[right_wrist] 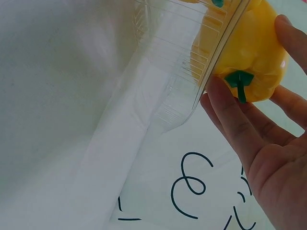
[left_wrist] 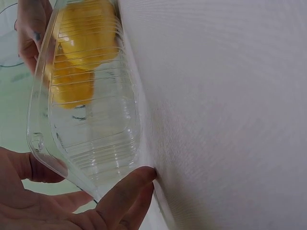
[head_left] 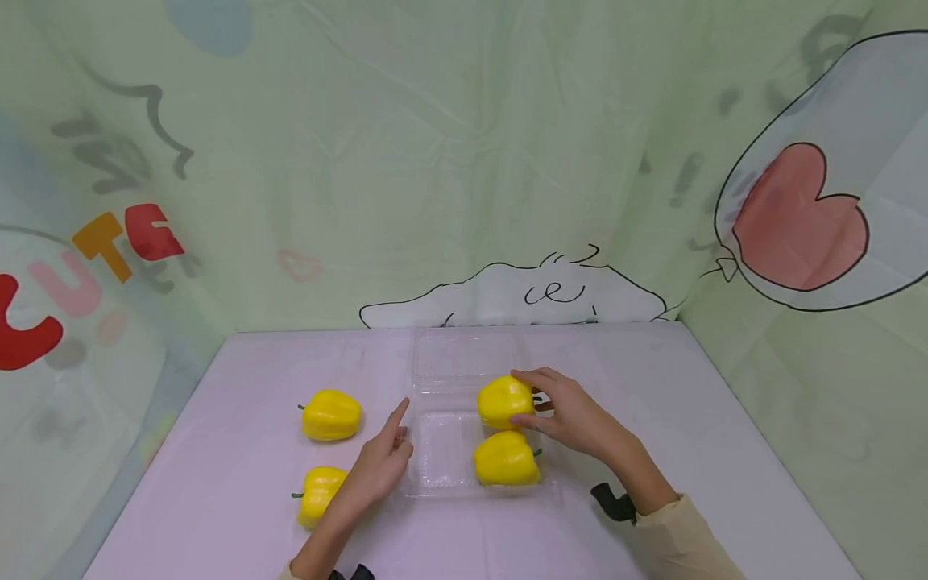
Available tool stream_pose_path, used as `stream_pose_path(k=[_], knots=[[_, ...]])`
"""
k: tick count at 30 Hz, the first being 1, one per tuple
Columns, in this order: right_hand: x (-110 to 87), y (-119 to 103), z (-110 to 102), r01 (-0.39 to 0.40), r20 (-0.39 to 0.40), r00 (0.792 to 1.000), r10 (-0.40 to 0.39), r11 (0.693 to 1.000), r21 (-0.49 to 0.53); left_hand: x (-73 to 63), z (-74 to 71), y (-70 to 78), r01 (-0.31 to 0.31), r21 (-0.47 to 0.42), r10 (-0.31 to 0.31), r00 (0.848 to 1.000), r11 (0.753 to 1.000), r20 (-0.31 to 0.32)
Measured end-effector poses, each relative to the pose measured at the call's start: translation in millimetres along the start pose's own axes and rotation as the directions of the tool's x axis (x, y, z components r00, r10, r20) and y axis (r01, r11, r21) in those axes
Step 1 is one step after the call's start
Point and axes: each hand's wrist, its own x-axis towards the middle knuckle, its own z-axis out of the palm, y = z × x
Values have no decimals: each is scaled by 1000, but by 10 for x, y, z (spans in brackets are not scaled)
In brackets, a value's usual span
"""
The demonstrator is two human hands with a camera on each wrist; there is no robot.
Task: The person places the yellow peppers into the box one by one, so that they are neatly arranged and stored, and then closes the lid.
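My right hand [head_left: 573,411] grips a yellow bell pepper [head_left: 505,402] between thumb and fingers. Its green stem [right_wrist: 240,84] points toward the hand, and it is at rim height over the far right part of a clear plastic clamshell container [head_left: 448,451]. Another yellow bell pepper [head_left: 507,458] lies inside, in the near right part. At the container's left edge is my left hand [head_left: 380,463], its index finger extended. In the left wrist view, thumb and fingers [left_wrist: 127,194] are right at the container's rim and lower side.
Two more bell peppers stay on the table left of the container: one [head_left: 331,416] farther back, the other [head_left: 319,493] partly hidden by the left forearm. The container's lid [head_left: 464,354] lies open toward the back wall. A printed curtain [head_left: 464,161] encloses the table.
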Motion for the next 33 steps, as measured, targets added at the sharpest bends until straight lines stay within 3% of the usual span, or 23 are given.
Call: stream_pose_path(k=[33], knots=[[56, -118, -34, -50, 44, 998, 51, 998, -37, 4, 10, 2, 12, -8, -12, 1000, 1000, 12]])
